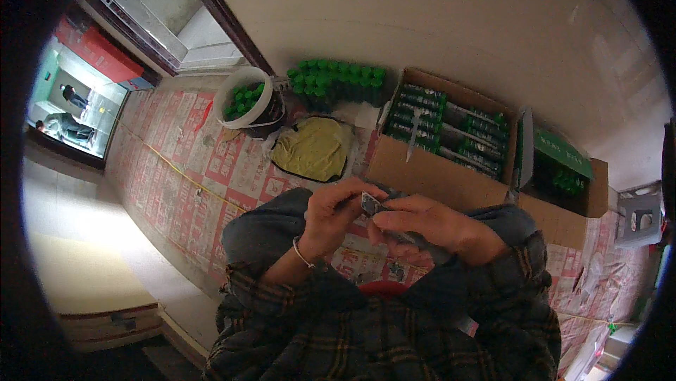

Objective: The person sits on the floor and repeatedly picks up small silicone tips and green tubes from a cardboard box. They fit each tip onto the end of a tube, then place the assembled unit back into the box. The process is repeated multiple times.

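Observation:
Both hands meet in front of me above my lap, around a small dark flat object with a pale edge (370,203); its kind I cannot make out. My left hand (331,215), with a thin bracelet at the wrist, grips it with thumb and fingers from the left. My right hand (433,225) closes on it from the right, fingers bent over its near side. Part of the object is hidden behind the fingers. Just beyond the hands, an open cardboard box (440,171) holds rows of green-and-dark tubes (468,138), with a pale slender tool (414,134) lying on top.
A white bucket (224,99) holds green-capped items. Several green-capped bottles (338,78) stand by the wall (394,15). A yellow bag (313,147) lies on the red-and-white floor covering (204,163). At right are a second box (597,187) and a grey stool (639,217). People (74,96) show far left.

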### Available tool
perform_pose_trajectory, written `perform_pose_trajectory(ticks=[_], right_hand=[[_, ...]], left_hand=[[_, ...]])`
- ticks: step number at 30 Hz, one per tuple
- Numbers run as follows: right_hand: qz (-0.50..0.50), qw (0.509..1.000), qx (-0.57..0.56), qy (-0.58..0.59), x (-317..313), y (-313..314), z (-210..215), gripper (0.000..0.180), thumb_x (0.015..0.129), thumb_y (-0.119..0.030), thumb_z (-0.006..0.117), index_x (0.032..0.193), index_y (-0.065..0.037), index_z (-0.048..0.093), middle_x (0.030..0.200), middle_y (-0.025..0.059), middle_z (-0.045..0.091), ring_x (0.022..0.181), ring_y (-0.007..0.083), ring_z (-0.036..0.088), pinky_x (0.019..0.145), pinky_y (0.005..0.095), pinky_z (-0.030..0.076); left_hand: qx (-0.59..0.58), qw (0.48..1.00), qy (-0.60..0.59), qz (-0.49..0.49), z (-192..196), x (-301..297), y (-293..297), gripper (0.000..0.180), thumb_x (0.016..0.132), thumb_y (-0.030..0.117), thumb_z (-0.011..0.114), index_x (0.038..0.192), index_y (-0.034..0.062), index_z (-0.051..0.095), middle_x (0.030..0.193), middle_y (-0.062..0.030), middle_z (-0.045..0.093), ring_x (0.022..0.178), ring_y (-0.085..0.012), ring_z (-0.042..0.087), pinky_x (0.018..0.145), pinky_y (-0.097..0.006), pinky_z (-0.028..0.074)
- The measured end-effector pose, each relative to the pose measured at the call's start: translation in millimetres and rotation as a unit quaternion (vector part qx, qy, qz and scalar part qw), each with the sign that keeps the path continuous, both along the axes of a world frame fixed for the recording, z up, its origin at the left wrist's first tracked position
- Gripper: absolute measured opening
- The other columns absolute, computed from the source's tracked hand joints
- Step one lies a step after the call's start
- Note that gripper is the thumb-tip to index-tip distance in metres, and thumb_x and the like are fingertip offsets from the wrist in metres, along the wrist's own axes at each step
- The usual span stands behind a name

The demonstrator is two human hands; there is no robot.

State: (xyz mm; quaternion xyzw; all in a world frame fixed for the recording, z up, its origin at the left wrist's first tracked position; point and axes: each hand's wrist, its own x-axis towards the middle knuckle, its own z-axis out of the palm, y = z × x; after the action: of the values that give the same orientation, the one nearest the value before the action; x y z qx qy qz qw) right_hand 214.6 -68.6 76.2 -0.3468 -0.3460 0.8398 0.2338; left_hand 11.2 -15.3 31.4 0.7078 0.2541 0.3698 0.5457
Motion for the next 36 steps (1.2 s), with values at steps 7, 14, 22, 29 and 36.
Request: perform_pose_trajectory(ticks=[7,14,22,29,36], right_hand=[[0.005,0.999,-0.021,0.046,1.7,0.4,0.0,0.035,0.098,-0.038,0.051,0.098,-0.004,0.060,0.060,0.0003,0.045,0.041,0.0087,0.041,0.035,0.0239,0.034],[-0.002,1.000,-0.006,0.020,-0.1,-1.0,2.2,0.033,0.098,-0.037,0.051,0.098,-0.005,0.060,0.060,-0.0003,0.044,0.042,0.0084,0.040,0.036,0.0236,0.034],[0.021,0.999,-0.010,0.045,-1.0,-1.2,0.2,0.031,0.099,-0.034,0.050,0.098,-0.004,0.058,0.060,-0.0008,0.045,0.042,0.0088,0.041,0.035,0.0237,0.032],[0.014,0.999,-0.001,0.034,-1.3,-1.8,2.0,0.030,0.099,-0.034,0.050,0.101,-0.004,0.057,0.060,-0.0004,0.044,0.043,0.0083,0.041,0.035,0.0234,0.032],[0.016,1.000,0.021,0.014,-1.7,-1.2,0.3,0.032,0.099,-0.035,0.050,0.102,-0.004,0.058,0.060,0.0000,0.044,0.042,0.0085,0.041,0.035,0.0233,0.032]], left_hand=[[-0.148,0.986,-0.073,-0.015,1.1,-0.3,-10.5,0.021,0.097,0.016,0.051,0.114,0.0040,0.047,0.098,-0.0036,0.056,0.084,-0.0083,0.053,0.074,-0.023,0.046],[-0.174,0.977,-0.110,-0.062,11.7,3.1,-16.1,0.060,0.088,0.044,0.058,0.123,0.0034,0.031,0.105,-0.0083,0.046,0.081,-0.0095,0.050,0.064,-0.021,0.047],[-0.210,0.972,-0.085,-0.061,17.4,4.3,-18.0,0.063,0.084,0.045,0.069,0.117,0.0065,0.031,0.099,-0.0059,0.045,0.070,-0.0098,0.054,0.056,-0.021,0.047],[-0.189,0.977,-0.075,-0.071,12.5,3.6,-16.2,0.059,0.085,0.044,0.068,0.114,0.0071,0.032,0.098,-0.0058,0.046,0.069,-0.0095,0.054,0.055,-0.022,0.047],[-0.203,0.971,-0.092,-0.082,11.0,2.8,-16.3,0.052,0.089,0.038,0.066,0.114,0.0061,0.034,0.097,-0.0062,0.048,0.069,-0.0103,0.056,0.059,-0.023,0.047]])
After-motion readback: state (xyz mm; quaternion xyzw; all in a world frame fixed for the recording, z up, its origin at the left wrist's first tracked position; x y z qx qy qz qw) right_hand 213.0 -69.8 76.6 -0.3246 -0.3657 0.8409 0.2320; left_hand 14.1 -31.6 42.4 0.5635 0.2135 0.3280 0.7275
